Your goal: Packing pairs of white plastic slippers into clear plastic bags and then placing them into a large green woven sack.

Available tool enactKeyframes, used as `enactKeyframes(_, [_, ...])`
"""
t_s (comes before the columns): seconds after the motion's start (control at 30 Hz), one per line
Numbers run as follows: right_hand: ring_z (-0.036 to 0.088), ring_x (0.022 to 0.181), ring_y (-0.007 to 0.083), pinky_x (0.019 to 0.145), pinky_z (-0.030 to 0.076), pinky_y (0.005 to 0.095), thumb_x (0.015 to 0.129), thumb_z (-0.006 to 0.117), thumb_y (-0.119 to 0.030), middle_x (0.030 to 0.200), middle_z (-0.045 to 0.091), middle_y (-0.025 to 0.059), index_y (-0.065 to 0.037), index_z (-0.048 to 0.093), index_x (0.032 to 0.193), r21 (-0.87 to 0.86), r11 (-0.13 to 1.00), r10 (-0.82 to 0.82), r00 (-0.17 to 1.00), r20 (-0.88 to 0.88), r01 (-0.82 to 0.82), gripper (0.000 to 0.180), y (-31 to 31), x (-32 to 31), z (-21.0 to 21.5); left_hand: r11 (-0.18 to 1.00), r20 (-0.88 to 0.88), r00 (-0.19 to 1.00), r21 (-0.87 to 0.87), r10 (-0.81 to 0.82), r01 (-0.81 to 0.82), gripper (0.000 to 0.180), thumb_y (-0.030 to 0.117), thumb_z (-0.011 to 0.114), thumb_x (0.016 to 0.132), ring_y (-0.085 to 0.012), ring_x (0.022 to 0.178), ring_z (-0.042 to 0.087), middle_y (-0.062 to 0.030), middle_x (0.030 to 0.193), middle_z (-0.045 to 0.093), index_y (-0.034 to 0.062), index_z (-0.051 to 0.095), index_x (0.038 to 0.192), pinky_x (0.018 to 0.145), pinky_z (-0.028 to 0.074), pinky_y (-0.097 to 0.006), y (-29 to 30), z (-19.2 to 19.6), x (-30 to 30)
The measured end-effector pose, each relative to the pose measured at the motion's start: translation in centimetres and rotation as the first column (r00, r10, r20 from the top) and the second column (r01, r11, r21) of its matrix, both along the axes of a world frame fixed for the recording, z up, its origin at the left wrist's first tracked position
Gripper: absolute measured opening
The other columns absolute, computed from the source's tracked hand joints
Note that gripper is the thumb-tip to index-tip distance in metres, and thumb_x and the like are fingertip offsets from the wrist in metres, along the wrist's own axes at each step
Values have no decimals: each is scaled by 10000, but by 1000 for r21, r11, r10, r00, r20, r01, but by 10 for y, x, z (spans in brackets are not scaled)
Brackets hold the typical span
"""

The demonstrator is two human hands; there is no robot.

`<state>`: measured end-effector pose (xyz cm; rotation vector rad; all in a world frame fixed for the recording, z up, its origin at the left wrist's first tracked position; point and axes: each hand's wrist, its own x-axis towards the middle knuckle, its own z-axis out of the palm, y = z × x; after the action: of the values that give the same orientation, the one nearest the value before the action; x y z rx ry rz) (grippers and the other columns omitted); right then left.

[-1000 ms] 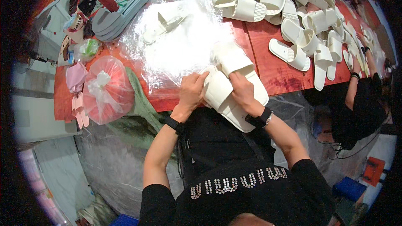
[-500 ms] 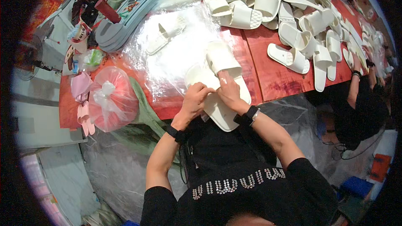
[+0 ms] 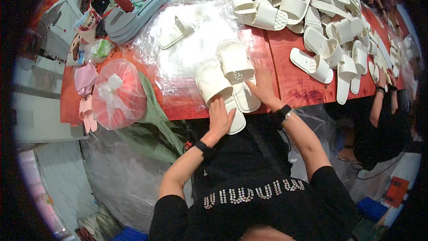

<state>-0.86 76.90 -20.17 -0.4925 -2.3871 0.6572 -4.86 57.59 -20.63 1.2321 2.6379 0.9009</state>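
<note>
Two off-white slide slippers lie side by side at the table's front edge, soles down. The left slipper [image 3: 213,81] has its heel sticking out past the edge. On it my left hand [image 3: 219,118] rests with its fingers stretched out, the tips at the rear rim of the strap; whether they reach under it is hard to tell. Beside the right slipper [image 3: 235,59], my right hand [image 3: 264,88] is open, fingers straight along its outer side and thumb near the strap's rear rim. Neither hand grips anything. Dark bands circle both wrists.
Clear plastic bags [image 3: 191,35] are stacked behind the slippers, a single slipper [image 3: 176,35] among them. Many white slippers [image 3: 296,6] are heaped at the back right. A tied bag of pink things [image 3: 119,98] sits left, grey-blue soles [image 3: 133,20] behind. At far right another person's arms [image 3: 378,98] reach in.
My hands have moved apart from their closed hold at the slippers, and their fingers have straightened. The left slipper has turned upright beside the right one, its strap now plainly showing.
</note>
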Motion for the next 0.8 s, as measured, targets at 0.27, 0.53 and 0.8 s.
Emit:
enactKeyframes(0.27, [389, 1163, 332, 976, 294, 377, 745, 494, -6, 1240, 412, 231, -31, 321, 1299, -412, 901, 175, 983, 58, -136, 580, 18, -12, -20, 953, 0, 965, 156, 263, -260, 525, 324, 513, 818, -473, 949, 425, -336, 1030, 460, -109, 404, 1095, 879, 268, -517, 54, -32, -28])
enactKeyframes(0.53, [473, 1093, 313, 913, 376, 350, 718, 375, 127, 1190, 488, 193, -52, 415, 1243, -286, 926, 258, 966, 6, -246, 557, 26, -12, -16, 945, 9, 946, 34, 324, -324, 426, 345, 519, 799, -396, 854, 542, -275, 821, 579, -75, 589, 788, 825, 351, -467, 83, -1, -75])
enactKeyframes(0.8, [507, 948, 361, 844, 417, 391, 682, 470, 84, 1138, 449, 167, -83, 444, 1218, -149, 953, 260, 965, -41, -263, 562, -12, -5, 29, 911, 50, 914, 76, 402, -405, 264, 173, 524, 728, -401, 769, 547, -257, 770, 583, -80, 597, 725, 796, 378, -441, 54, -40, -102])
